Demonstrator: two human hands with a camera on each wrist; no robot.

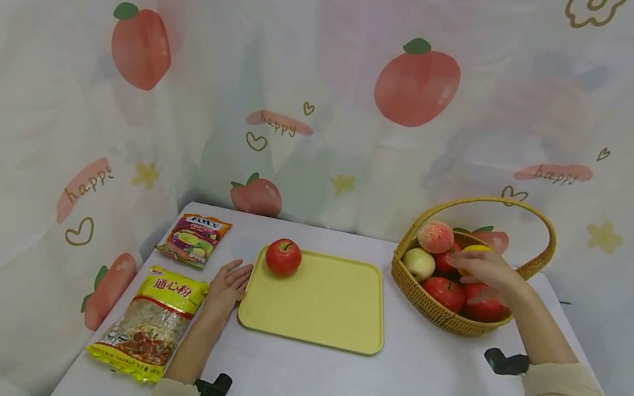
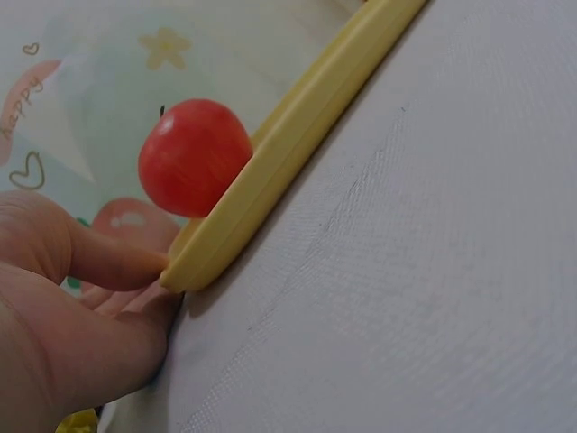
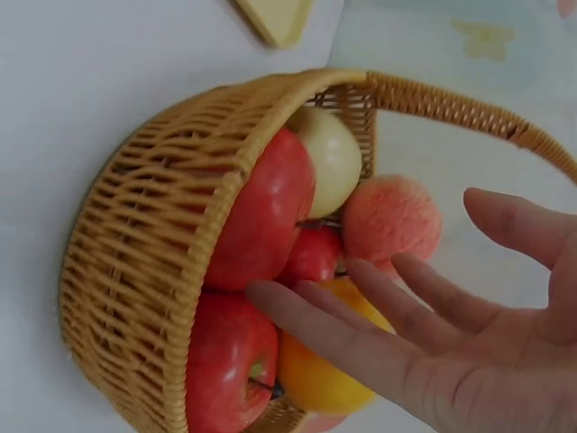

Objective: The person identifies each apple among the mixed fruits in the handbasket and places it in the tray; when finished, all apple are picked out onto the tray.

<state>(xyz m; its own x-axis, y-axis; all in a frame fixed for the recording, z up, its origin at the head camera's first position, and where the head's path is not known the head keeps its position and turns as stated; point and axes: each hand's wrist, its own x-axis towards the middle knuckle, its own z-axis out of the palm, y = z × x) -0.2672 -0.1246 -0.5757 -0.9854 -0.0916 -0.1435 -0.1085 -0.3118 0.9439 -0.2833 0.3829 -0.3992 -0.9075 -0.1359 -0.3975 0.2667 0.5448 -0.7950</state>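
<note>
A yellow tray (image 1: 313,307) lies mid-table with a red apple (image 1: 283,257) at its far left corner. My left hand (image 1: 228,287) is at the tray's left side. In the left wrist view its thumb and a finger pinch the near corner of the rim. Over a wicker basket (image 1: 448,318) on the right hovers my right hand (image 1: 490,270), fingers spread and holding nothing. Its fingertips overlap a yellow fruit (image 3: 315,370) in the right wrist view. Around that fruit sit red apples (image 3: 263,216), a pale round fruit (image 3: 330,162) and a peach (image 3: 392,216).
Left of the tray lie a colourful FOX'S candy bag (image 1: 193,240) and a larger yellow-topped pasta bag (image 1: 153,325), which is beside my left forearm. The basket's tall handle (image 1: 501,201) arches above the fruit. A patterned curtain (image 1: 336,88) hangs behind the table.
</note>
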